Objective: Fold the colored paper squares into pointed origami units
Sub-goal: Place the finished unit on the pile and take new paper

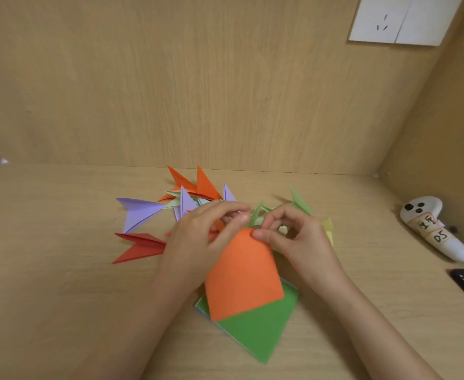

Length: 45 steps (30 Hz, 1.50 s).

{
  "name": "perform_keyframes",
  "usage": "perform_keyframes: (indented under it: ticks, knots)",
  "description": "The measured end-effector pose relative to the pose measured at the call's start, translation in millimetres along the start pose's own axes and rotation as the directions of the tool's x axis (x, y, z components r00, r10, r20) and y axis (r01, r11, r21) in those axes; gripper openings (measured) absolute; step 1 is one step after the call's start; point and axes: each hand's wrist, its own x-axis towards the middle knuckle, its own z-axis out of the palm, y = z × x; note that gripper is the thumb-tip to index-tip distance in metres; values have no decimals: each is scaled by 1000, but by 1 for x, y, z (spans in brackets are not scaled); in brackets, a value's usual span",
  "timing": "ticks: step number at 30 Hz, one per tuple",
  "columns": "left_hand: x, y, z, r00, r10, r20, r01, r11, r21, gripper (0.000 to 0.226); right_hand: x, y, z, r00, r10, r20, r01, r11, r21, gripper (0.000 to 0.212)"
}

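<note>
Both hands are busy on the orange paper square (243, 275). The left hand (198, 237) has its fingers curled, pinching the sheet's far edge on the left side. The right hand (299, 237) pinches the far right corner between thumb and forefinger.

The sheet is bowed and lifted at the far end. Its near end rests on the stack of green paper squares (255, 330), on the light wooden surface (60, 270). It looks like the first half-fold, with the edges being matched. I can't tell if any crease is set yet.

To do this step well:
- Line up both far corners exactly before flattening. Any skew here probably carries into the point.
- Hold the matched corners with one hand and run the other from the middle of the fold outward.
- The stack underneath is soft and can slip, so press down on bare surface instead.
- Sharpen the crease with a fingernail.

The finished pointed units sit just behind the hands: purple (140, 212), red (140, 246), orange (200, 185) and green (299, 201). They are crowded close to the fingers, so fold towards the body to avoid knocking them.
</note>
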Motion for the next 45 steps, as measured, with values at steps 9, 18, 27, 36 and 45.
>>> perform_keyframes:
  ticks: [9,18,27,36,45]
  knots:
    - [3,0,-7,958,-262,114,280,942,-185,26,0,0,2,993,-70,-99,84,986,146,15]
    - [9,-6,-12,900,-436,-26,394,836,-381,12,-6,4,1,859,-286,424,431,851,-301,77]
    - [10,-7,-13,902,-428,-57,367,830,-420,15,-2,0,0,908,-330,258,382,906,-184,31]
    - [6,11,-10,896,-430,109,416,728,-546,13,2,1,1,995,-97,-26,100,962,255,9]
    - [3,22,-4,883,-413,222,466,720,-515,12,4,3,2,993,7,-115,28,952,306,20]
